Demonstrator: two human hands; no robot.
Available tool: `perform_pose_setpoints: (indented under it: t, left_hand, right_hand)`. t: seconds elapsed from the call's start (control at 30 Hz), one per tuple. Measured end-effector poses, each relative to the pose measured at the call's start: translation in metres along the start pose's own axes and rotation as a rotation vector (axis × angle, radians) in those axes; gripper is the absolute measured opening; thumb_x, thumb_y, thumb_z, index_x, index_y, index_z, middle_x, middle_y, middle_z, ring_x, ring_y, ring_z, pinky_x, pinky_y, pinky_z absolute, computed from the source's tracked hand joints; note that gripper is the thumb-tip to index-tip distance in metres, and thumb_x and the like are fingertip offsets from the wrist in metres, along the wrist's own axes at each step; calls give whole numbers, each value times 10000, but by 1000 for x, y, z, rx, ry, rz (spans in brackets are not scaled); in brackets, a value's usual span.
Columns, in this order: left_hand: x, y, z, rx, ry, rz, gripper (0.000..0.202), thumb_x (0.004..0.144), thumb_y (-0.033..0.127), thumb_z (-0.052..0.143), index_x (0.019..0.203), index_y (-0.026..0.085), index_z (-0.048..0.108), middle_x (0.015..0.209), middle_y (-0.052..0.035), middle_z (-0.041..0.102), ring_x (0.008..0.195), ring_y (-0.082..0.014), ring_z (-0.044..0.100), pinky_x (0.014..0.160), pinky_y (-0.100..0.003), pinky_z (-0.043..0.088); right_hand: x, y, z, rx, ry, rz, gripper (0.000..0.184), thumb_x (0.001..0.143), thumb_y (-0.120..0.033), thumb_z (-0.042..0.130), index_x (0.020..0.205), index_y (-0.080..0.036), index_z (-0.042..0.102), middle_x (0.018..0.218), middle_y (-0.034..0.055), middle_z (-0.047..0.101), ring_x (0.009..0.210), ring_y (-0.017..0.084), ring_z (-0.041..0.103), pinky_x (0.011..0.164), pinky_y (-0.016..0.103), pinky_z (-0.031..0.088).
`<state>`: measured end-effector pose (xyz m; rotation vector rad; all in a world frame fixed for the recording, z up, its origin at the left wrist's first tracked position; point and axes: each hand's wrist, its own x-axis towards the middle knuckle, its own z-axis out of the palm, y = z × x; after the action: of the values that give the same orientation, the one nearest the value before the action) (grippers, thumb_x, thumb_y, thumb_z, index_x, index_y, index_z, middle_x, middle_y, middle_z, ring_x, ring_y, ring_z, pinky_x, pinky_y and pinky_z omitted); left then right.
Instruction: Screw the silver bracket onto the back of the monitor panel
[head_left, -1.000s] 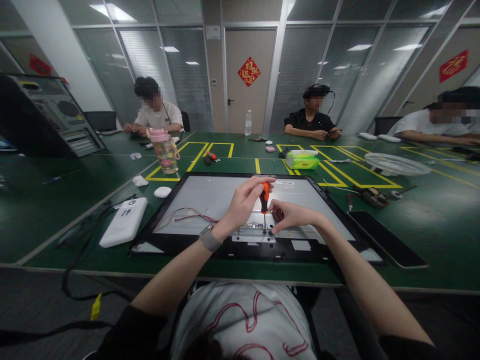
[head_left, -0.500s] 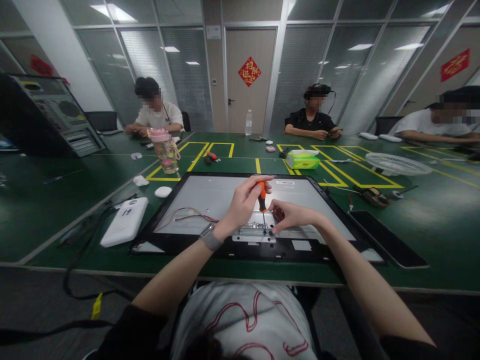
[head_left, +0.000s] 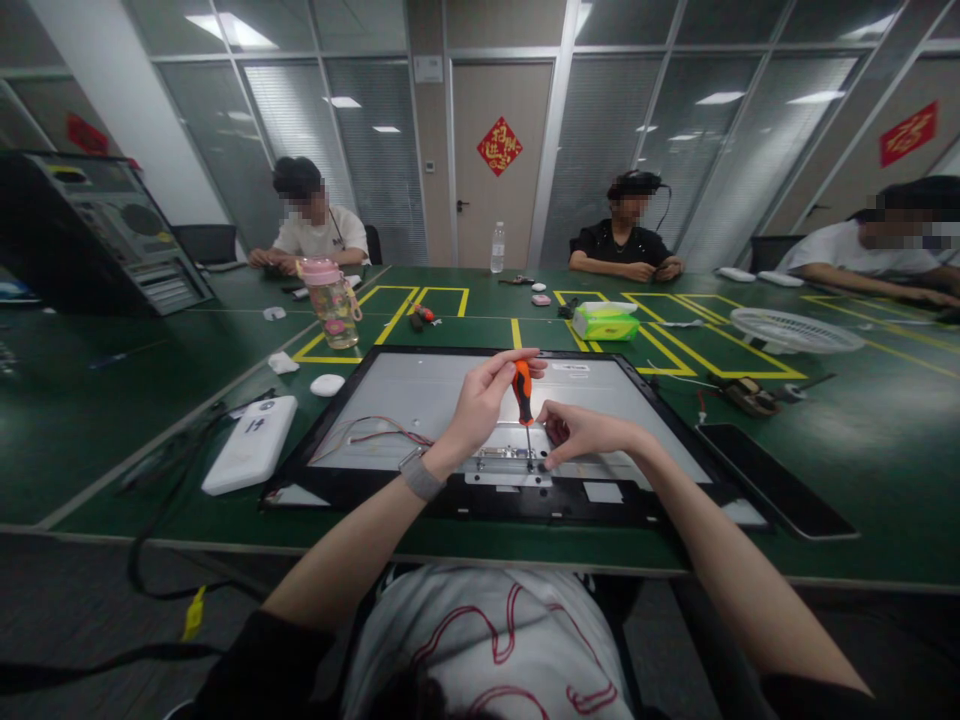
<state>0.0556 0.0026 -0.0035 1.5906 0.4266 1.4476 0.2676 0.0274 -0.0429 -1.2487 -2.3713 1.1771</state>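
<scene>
My left hand (head_left: 484, 400), with a grey-banded watch on its wrist, is closed around the orange and black handle of a screwdriver (head_left: 523, 392). The screwdriver stands nearly upright, its tip down on a metal bracket (head_left: 487, 477) at the near side of a flat display panel (head_left: 450, 385). Just right of the shaft, my right hand (head_left: 585, 432) is curved, thumb and fingers apart. Its thumb rests by the bracket near the tip; some fingertips are hidden. Thin coloured wires (head_left: 382, 428) run across the panel's left part.
Left of the panel lie a white power bank (head_left: 251, 445) and a pink-lidded bottle (head_left: 330, 305). A black phone (head_left: 776, 480) is on the right, with a tissue pack (head_left: 604, 321) and white fan grille (head_left: 795, 330) beyond. Several people sit across the green table (head_left: 187, 400).
The screwdriver handle has turned slightly in my left hand, and that hand's fingers have shifted a little left. My right hand stays in place.
</scene>
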Motion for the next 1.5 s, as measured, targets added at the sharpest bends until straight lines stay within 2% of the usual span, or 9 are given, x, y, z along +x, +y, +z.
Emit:
perform_pose_setpoints:
  t: [0.13, 0.33, 0.53, 0.6, 0.77, 0.97, 1.17, 1.37, 1.5]
  left_hand:
    - [0, 2, 2, -26, -40, -15, 262, 927, 327, 559, 1084, 175, 704, 1065, -98, 735, 946, -198, 692, 892, -358, 521]
    - [-2, 4, 4, 126, 34, 95, 102, 765, 278, 759, 836, 207, 744, 846, -13, 627, 758, -118, 599, 688, -249, 491]
    - [-4, 8, 5, 110, -67, 74, 288, 942, 314, 499, 1060, 194, 732, 976, -71, 696, 915, -182, 633, 865, -342, 491]
    - [-4, 9, 6, 122, -72, 51, 270, 921, 323, 549, 1085, 195, 721, 956, -68, 695, 866, -172, 631, 819, -323, 497]
    - [-5, 8, 7, 276, 16, 139, 164, 809, 327, 718, 931, 222, 750, 837, -19, 575, 781, -134, 539, 728, -265, 460]
    - [-5, 11, 5, 242, -74, 115, 304, 958, 329, 469, 1094, 214, 715, 905, -45, 612, 886, -172, 576, 858, -339, 472]
    - [-6, 10, 7, 292, -20, 132, 168, 848, 323, 668, 969, 233, 741, 891, -34, 585, 840, -155, 553, 784, -285, 474]
    - [-6, 11, 6, 211, -54, 74, 301, 966, 311, 463, 1128, 212, 697, 857, -43, 635, 861, -164, 597, 819, -306, 487]
    - [-7, 11, 7, 248, -30, 105, 223, 912, 304, 575, 1051, 223, 730, 911, -43, 620, 870, -156, 587, 808, -287, 487]
  right_hand:
    - [0, -3, 0, 8, -8, 9, 651, 575, -516, 856, 963, -195, 443, 692, -57, 509, 643, 142, 481, 587, 270, 368]
    - [0, 0, 0, 3, -3, -9, 654, 579, -511, 857, 980, -194, 449, 699, -56, 514, 652, 145, 491, 596, 273, 376]
    - [1, 2, 1, 6, -9, -3, 645, 581, -507, 857, 974, -192, 455, 697, -53, 516, 653, 146, 491, 587, 268, 373]
    - [1, 0, 0, 0, -8, 0, 644, 579, -508, 856, 970, -192, 454, 699, -53, 512, 654, 146, 488, 588, 269, 375]
    - [0, -2, 0, 5, -6, 2, 652, 578, -515, 853, 976, -191, 450, 698, -58, 499, 656, 145, 489, 595, 271, 385]
    - [0, 0, -1, 1, -8, 0, 654, 576, -522, 856, 968, -194, 448, 704, -51, 514, 654, 142, 487, 589, 268, 383]
    - [-1, -5, -1, -12, 1, 4, 654, 567, -540, 854, 962, -195, 464, 708, -47, 503, 655, 143, 482, 586, 268, 379]
    - [0, -2, 0, 0, -12, -5, 650, 573, -536, 853, 954, -200, 447, 685, -56, 512, 639, 139, 485, 579, 264, 377]
    - [1, -1, 0, -1, -3, -9, 653, 571, -534, 854, 950, -200, 441, 677, -59, 515, 637, 141, 491, 577, 263, 374]
